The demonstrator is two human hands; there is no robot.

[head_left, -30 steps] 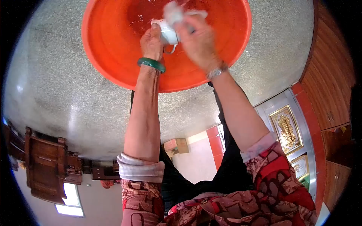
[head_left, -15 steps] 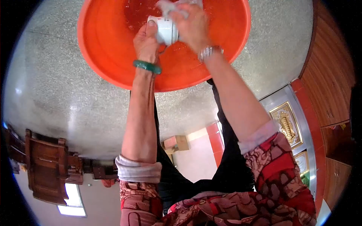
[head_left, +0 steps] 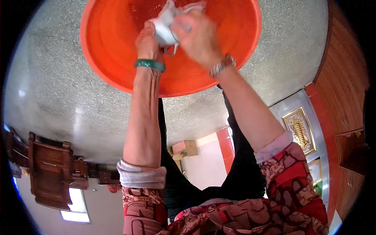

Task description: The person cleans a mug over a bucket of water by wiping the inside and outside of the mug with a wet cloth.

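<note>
Over a large orange basin (head_left: 113,58), my left hand (head_left: 149,42) grips a white cup (head_left: 163,34) by its side. The cup's handle points down toward me. My right hand (head_left: 197,37), a little blurred, is closed on a wet whitish cloth (head_left: 169,13) and presses it against the cup's right side and rim. Part of the cloth spreads out above my fingers. Some water shows at the bottom of the basin.
The basin stands on a speckled grey floor (head_left: 58,78). Dark wooden furniture (head_left: 51,168) is at the lower left, a cardboard box (head_left: 186,149) lies beyond my legs, and a metal door with gold panels (head_left: 299,131) and a wooden cabinet (head_left: 340,70) are on the right.
My left hand has shifted slightly left with the cup, which has tilted. My right hand has moved back and forth with the cloth against the cup.
</note>
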